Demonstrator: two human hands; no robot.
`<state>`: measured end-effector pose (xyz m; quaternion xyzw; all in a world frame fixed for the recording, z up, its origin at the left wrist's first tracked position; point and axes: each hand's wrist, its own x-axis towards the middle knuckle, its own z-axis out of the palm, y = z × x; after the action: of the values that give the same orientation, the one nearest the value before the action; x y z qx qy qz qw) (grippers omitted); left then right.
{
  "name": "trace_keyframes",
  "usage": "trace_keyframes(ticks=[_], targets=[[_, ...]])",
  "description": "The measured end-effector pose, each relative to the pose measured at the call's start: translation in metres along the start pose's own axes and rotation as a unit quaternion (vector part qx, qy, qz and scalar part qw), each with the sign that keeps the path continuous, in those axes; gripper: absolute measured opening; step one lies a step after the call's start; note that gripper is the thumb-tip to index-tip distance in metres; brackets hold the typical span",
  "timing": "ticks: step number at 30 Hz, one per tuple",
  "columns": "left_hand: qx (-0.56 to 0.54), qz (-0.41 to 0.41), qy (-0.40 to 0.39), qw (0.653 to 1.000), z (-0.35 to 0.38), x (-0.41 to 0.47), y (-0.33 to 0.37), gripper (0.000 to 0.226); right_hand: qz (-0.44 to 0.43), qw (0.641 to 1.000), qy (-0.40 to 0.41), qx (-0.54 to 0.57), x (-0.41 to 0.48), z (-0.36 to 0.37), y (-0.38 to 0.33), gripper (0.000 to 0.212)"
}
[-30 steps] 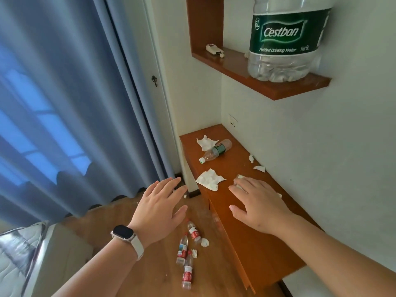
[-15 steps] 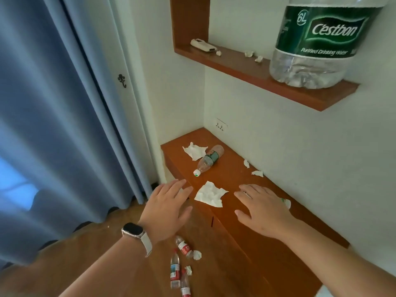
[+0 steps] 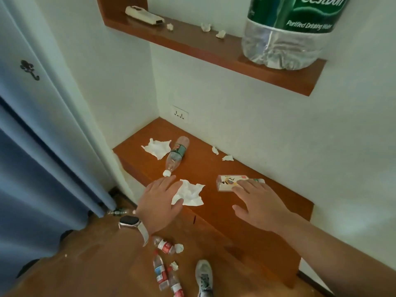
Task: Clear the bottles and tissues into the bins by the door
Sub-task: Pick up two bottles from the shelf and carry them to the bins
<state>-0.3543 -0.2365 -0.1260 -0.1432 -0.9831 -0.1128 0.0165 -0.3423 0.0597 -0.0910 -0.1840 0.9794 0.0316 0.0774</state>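
My left hand point(image 3: 161, 200), fingers straight, reaches the near edge of a crumpled white tissue point(image 3: 190, 192) on the low wooden cabinet point(image 3: 246, 228). My right hand point(image 3: 260, 202) lies flat with its fingertips on a small tissue pack point(image 3: 230, 182). A clear bottle with a green label point(image 3: 176, 155) lies on its side further back, beside another tissue point(image 3: 157, 147). Two small tissue scraps point(image 3: 221, 154) lie by the wall. Three red-label bottles point(image 3: 165, 264) and tissue bits lie on the floor.
A wall shelf point(image 3: 214, 52) holds a large green-label water jug point(image 3: 287, 33), a remote point(image 3: 144, 15) and tissue scraps point(image 3: 205, 27). Blue curtains point(image 3: 32, 168) hang at left, a bottle point(image 3: 119, 211) at their foot. My shoe point(image 3: 204, 277) stands near the floor bottles.
Both hands have moved forward over the cabinet: the left now touches the near tissue, the right rests on the tissue pack. The view has come closer and tilted down.
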Motion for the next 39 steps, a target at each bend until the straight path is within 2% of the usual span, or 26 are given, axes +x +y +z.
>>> trace_keyframes(ticks=[6, 11, 16, 24, 29, 36, 39], targets=[[-0.009, -0.03, -0.058, 0.998, 0.036, 0.054, -0.012, 0.057, 0.026, 0.999, -0.024, 0.034, 0.038, 0.022, 0.022, 0.057], [-0.066, -0.123, -0.079, 0.987, 0.048, 0.104, -0.021, 0.055, 0.049, 0.995, -0.035, 0.078, 0.087, 0.039, 0.045, 0.056], [-0.167, -0.23, -0.073, 0.956, 0.069, 0.162, -0.051, 0.042, 0.049, 0.992, -0.071, 0.09, 0.127, 0.061, 0.072, 0.062], [-0.167, -0.241, -0.1, 0.951, 0.102, 0.215, -0.084, 0.047, 0.032, 0.986, -0.139, 0.085, 0.158, 0.086, 0.101, 0.072], [-0.225, -0.285, -0.1, 0.927, 0.121, 0.225, -0.087, 0.051, 0.034, 0.98, -0.171, 0.091, 0.164, 0.099, 0.11, 0.074], [-0.292, -0.358, -0.093, 0.882, 0.132, 0.23, -0.086, 0.06, 0.058, 0.976, -0.168, 0.129, 0.166, 0.107, 0.109, 0.072], [-0.308, -0.355, -0.092, 0.878, 0.125, 0.223, -0.082, 0.06, 0.081, 0.971, -0.153, 0.166, 0.162, 0.103, 0.105, 0.071]])
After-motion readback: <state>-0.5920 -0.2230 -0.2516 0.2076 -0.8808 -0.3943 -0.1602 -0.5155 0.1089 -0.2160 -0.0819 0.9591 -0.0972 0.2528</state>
